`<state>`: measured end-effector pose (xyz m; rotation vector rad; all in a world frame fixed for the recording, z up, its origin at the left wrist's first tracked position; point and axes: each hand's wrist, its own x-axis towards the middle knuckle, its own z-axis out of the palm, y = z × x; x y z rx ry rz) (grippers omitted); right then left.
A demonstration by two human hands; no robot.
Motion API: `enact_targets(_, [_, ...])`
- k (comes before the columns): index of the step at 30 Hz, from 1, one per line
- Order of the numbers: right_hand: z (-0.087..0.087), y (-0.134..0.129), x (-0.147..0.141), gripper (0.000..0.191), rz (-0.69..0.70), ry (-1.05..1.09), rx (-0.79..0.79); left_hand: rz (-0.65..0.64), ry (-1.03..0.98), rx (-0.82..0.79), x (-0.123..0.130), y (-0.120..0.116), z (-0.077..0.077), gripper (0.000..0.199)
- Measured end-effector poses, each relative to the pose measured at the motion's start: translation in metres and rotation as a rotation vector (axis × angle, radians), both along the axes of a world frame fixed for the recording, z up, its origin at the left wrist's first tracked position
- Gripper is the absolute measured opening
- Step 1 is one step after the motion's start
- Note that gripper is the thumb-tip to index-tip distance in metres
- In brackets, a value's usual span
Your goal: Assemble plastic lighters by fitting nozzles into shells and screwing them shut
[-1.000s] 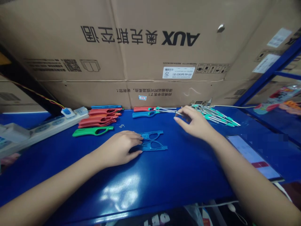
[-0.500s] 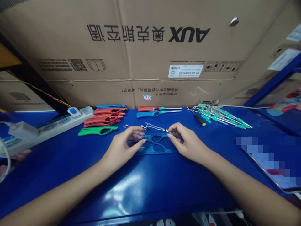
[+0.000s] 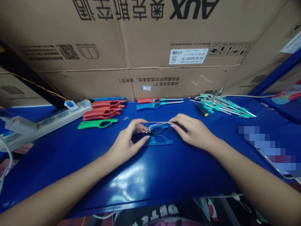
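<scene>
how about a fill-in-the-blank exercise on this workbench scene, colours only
1. The casing halves by the left hand are ____.
2. The thin wires between that hand and the right hand are ____.
3. Among the handles beside the power strip, the one nearest the person is ____.
4. The black-handled tool has a ____ end.

Missing words: blue; white; green; yellow.

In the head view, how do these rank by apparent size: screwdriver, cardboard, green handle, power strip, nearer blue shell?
Cardboard
Power strip
Green handle
Screwdriver
Nearer blue shell: unranked, left hand partly hides it.
</scene>
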<state>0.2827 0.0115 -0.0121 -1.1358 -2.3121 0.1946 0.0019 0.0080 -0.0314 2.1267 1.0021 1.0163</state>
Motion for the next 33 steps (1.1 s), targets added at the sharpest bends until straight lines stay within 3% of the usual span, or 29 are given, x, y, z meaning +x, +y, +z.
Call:
enact_targets(9, [-0.005, 0.003, 0.001, 0.027, 0.039, -0.098, -0.092, -0.066, -0.002, 0.058, 0.002, -0.005, -0.003, 0.038])
enact_targets(15, [0.005, -0.001, 0.002, 0.022, 0.213, -0.101, -0.294, 0.053, 0.050, 0.281, -0.001, -0.004, 0.008, 0.019])
enact_targets(21, [0.009, -0.004, 0.004, 0.017, 0.224, -0.058, -0.490, -0.048, 0.094, 0.305, -0.003, 0.003, 0.007, 0.012])
enact_targets(33, [0.014, 0.000, 0.012, 0.011, 0.233, -0.110, -0.424, -0.137, 0.205, 0.233, -0.005, 0.010, -0.003, 0.019])
